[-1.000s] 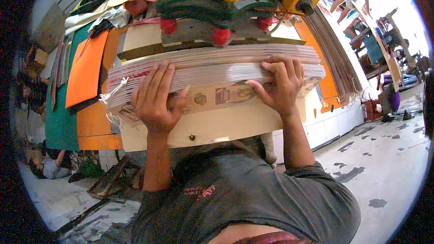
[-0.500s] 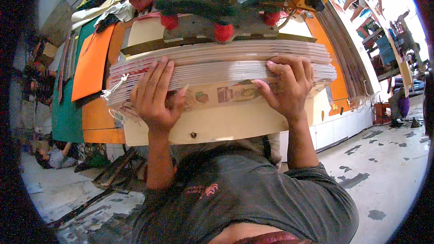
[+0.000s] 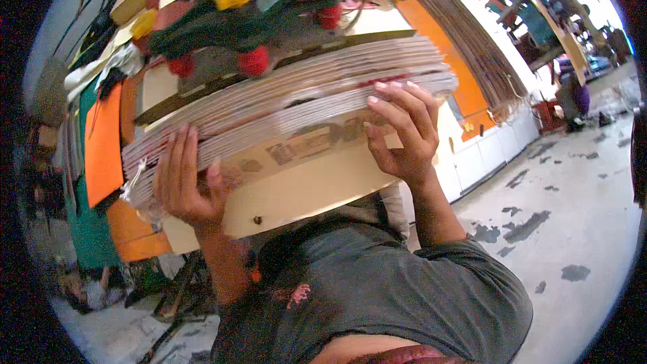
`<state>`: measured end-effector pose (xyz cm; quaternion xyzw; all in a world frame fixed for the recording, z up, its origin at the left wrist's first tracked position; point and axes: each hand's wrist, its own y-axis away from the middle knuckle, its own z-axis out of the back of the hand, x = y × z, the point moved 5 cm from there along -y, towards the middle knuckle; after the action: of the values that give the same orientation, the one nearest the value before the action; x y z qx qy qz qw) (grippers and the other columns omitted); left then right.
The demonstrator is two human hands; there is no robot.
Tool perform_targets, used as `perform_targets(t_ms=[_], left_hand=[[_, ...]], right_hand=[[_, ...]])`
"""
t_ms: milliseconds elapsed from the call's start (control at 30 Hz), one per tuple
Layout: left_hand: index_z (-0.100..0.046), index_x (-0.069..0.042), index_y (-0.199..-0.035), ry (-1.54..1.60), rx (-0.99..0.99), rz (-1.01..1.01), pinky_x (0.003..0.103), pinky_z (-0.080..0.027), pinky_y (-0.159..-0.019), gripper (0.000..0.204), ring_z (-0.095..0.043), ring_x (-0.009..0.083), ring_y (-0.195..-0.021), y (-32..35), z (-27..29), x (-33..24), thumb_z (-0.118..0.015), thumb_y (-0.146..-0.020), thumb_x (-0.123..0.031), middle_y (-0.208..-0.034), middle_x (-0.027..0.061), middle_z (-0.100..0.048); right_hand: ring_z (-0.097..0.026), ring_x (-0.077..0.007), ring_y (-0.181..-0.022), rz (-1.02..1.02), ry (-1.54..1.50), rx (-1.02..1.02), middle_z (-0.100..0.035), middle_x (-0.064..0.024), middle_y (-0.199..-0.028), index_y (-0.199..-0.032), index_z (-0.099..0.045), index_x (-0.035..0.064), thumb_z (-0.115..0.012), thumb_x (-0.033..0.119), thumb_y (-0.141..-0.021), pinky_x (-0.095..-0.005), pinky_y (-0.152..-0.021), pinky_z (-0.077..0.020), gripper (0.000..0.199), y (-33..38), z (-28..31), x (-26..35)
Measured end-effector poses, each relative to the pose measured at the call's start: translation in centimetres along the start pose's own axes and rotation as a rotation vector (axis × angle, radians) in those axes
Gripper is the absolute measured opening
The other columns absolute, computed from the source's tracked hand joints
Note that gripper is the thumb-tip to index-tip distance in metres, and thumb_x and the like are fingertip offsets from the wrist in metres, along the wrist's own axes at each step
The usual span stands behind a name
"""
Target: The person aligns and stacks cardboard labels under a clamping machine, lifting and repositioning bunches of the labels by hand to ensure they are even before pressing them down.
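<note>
Stack [image 3: 283, 114] behind tan board edge [image 3: 306, 213]

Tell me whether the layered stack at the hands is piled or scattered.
Piled: the stack shows thin edges lying close together, row above row.

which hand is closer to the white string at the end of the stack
Left. The left hand is just to the right of the white string, over the left part of the stack; the right hand is near the opposite end.
</note>
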<state>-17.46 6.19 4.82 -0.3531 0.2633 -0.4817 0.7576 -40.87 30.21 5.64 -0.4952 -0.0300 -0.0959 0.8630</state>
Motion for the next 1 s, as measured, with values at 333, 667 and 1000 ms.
perform_targets(t_ms=[333, 667, 1000], left_hand=[[-0.070, -0.006, -0.138, -0.100, 0.027, -0.032, 0.044, -0.043, -0.112, 0.052, -0.064, 0.0317, -0.133, 0.0, 0.8, -0.6, -0.049, -0.109, -0.044, -0.140, 0.0131, -0.070], [-0.072, -0.008, -0.135, -0.067, 0.082, -0.007, 0.046, -0.037, -0.116, 0.046, -0.062, 0.0298, -0.136, 0.7, 1.7, -0.5, -0.050, -0.108, -0.037, -0.141, 0.0102, -0.070], [-0.075, -0.006, -0.130, 0.015, 0.081, 0.034, 0.048, -0.031, -0.121, 0.043, -0.063, 0.0288, -0.135, 0.7, 1.9, -0.8, -0.053, -0.107, -0.035, -0.136, 0.0096, -0.073]], right_hand=[[-0.057, -0.0282, -0.103, -0.198, 0.258, -0.193, -0.063, -0.0134, -0.108, -0.118, -0.073, 0.0051, -0.074, 0.010, -0.085, -0.0415, -0.094, -0.0462, 0.033, 2.8, 5.4, -4.3], [-0.062, -0.0301, -0.113, -0.049, 0.102, 0.066, -0.070, -0.0056, -0.118, -0.125, -0.077, 0.0186, -0.075, 0.017, -0.075, -0.0473, -0.101, -0.0457, 0.050, 0.6, 2.9, -1.2], [-0.062, -0.0308, -0.102, -0.071, 0.059, 0.079, -0.069, -0.0107, -0.108, -0.113, -0.078, 0.0088, -0.075, 0.009, -0.077, -0.0438, -0.094, -0.0485, 0.036, -0.3, 2.9, -0.3]])
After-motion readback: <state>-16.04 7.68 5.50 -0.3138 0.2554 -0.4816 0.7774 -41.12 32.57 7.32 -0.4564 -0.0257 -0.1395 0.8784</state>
